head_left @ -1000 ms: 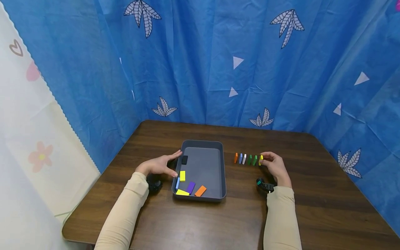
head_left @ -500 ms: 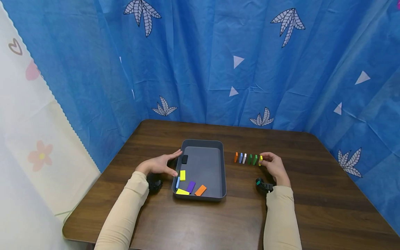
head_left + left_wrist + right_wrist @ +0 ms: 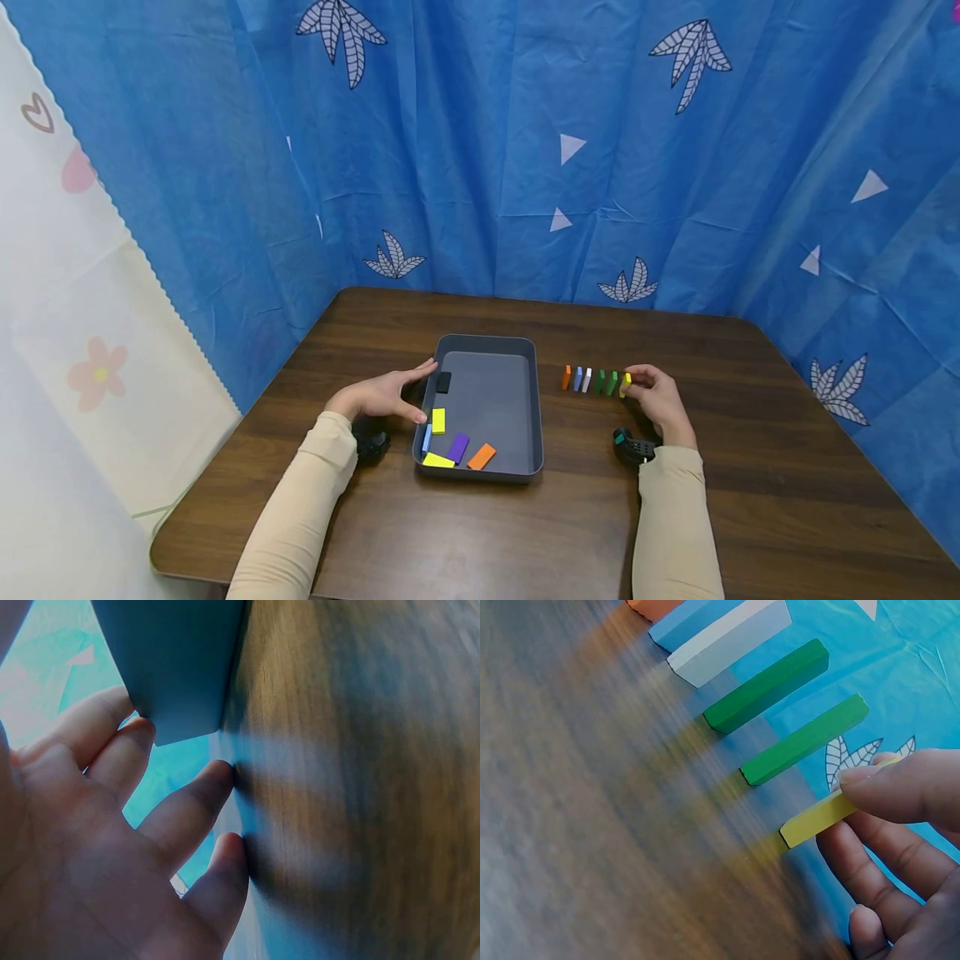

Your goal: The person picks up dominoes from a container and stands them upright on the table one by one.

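Observation:
My right hand (image 3: 662,402) pinches a yellow domino (image 3: 817,823) between thumb and fingers, its lower end right at the tabletop. It is upright at the right end of a spaced row. Leftward from it stand two green dominoes (image 3: 804,741), a white domino (image 3: 731,641), a light blue domino (image 3: 694,624) and an orange domino (image 3: 566,377). My left hand (image 3: 377,397) spreads its fingers at the left wall of a dark grey tray (image 3: 480,477). In the left wrist view, two fingertips meet the tray's outer wall and two others reach the wood.
Inside the tray lie a black domino (image 3: 444,382), two yellow ones, a blue domino (image 3: 427,440), a purple domino (image 3: 458,449) and an orange tile (image 3: 482,457). A blue curtain (image 3: 480,167) hangs behind the wooden table (image 3: 480,533). Black wrist devices sit below both hands.

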Motion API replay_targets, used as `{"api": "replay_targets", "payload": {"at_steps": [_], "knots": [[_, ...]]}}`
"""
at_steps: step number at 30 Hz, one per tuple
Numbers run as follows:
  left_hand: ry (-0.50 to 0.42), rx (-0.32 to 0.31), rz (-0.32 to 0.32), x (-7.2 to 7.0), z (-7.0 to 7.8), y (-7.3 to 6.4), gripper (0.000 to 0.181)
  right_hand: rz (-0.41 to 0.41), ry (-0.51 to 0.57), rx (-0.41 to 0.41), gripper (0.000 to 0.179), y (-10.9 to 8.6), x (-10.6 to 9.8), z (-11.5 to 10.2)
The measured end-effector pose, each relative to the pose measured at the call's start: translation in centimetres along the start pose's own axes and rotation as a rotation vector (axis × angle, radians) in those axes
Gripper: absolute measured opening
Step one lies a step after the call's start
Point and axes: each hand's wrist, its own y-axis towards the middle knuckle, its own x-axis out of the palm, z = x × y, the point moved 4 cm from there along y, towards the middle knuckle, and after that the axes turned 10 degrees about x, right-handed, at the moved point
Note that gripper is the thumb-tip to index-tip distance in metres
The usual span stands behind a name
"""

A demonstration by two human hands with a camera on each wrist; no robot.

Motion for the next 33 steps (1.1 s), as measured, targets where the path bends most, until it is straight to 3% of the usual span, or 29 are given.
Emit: {"api": "replay_targets", "payload": {"at_steps": [14,20,28,33], "knots": [[0.016,-0.005,-0.001,-0.1,0.1,-0.1,0.099,-0.03,-0.005,0.016,0.037,-0.3,-0.5,-0.1],[0.031,-0.011,-0.002,0.0,0.0,-0.1,0.099,0.031,0.036,0.037,0.041,-0.4,-0.9,-0.5],[0.033,-0.018,-0.003,0.1,0.0,-0.1,0.099,0.143,0.074,-0.051,0.041,-1.0,-2.0,-3.7],[0.034,-0.02,0.002,0.1,0.0,-0.1,0.1,0.161,0.088,-0.12,0.039,-2.0,-2.1,-6.6]]}}
